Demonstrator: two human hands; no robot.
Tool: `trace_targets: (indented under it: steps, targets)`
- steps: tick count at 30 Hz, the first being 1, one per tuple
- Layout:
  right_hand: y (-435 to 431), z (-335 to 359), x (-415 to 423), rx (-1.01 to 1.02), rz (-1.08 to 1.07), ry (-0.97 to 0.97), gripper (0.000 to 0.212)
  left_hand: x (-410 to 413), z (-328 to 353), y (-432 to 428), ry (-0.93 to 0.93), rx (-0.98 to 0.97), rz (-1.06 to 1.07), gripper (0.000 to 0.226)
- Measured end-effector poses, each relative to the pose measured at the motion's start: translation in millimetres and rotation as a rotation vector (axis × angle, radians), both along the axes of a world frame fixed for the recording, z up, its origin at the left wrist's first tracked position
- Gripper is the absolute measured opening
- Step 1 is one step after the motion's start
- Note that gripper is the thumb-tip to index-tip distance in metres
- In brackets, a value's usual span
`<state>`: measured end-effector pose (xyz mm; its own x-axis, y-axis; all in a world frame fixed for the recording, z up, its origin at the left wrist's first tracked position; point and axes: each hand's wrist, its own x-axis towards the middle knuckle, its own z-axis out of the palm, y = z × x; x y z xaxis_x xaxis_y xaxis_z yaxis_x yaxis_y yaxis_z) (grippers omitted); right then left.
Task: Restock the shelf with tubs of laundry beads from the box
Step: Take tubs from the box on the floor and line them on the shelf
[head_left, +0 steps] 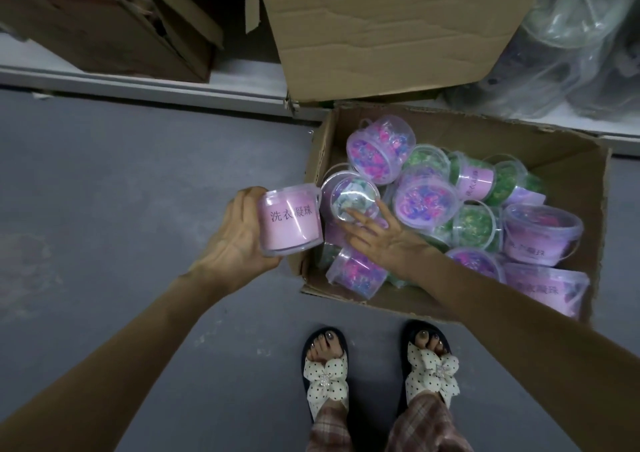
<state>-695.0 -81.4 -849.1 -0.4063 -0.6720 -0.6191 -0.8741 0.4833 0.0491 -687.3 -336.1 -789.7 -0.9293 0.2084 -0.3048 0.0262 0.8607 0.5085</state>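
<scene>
A: Status?

B: My left hand [239, 233] is wrapped around a pink-labelled tub [290, 219], clear of the box, just left of its near-left corner. My right hand [381, 235] is down in the box [561, 160], fingers spread and apart, fingertips touching the lid of a clear tub [351, 195]. Not gripped yet.

A: Risks?

B: Tubs lie piled on their sides, loose. Pulling one from the heap could, I think, roll its neighbours. The lid is smooth, so a fingertip grab may slip; better to get round the wall. Thin handles could snag each other too.

A: Where do they go?

B: Shelf [242, 77] runs along the far side, low. Far left is a dark carton [104, 32], then a bare gap, then a big carton [398, 35] overhanging the edge just beyond the box. Far right, plastic-wrapped goods [581, 46]. Only free spot I can see is that gap.

A: Anything in the way?

B: Box flap on the left, and my own feet [377, 361] near it.
</scene>
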Motion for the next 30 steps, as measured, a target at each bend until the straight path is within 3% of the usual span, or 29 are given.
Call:
trace_targets:
  steps: [3, 8, 14, 20, 23, 30]
  targets:
    - [6.5, 10.1, 7.7, -0.059, -0.115, -0.032, 0.086, -10.3, 13.3, -1.4, 0.003, -0.021, -0.07, 0.088]
    - [42.4, 53.8, 26.3, -0.122, -0.604, -0.273, 0.106, -21.1, 52.9, -0.3, 0.004, -0.076, -0.145, 0.092]
    - [92.2, 149.3, 19.4, -0.303, -0.899, -0.259, 0.12, -26.6, 128.2, 19.0, 0.006, -0.073, -0.214, 0.094]
    - [127.2, 269.1, -7.5, -0.471, -0.995, -0.158, 0.115, -44.9, 242.2, 52.2, 0.108, -0.15, -0.39, 0.092]
    - [133.8, 334.4, -24.1, -0.508, -0.993, -0.078, 0.111, -59.9, 306.3, 60.9, 0.33, -0.204, -0.496, 0.099]
    - [129.9, 504.8, -52.0, -0.491, -0.811, 0.179, 0.119, -93.5, 462.4, 68.2, 0.433, -0.19, -0.45, 0.098]
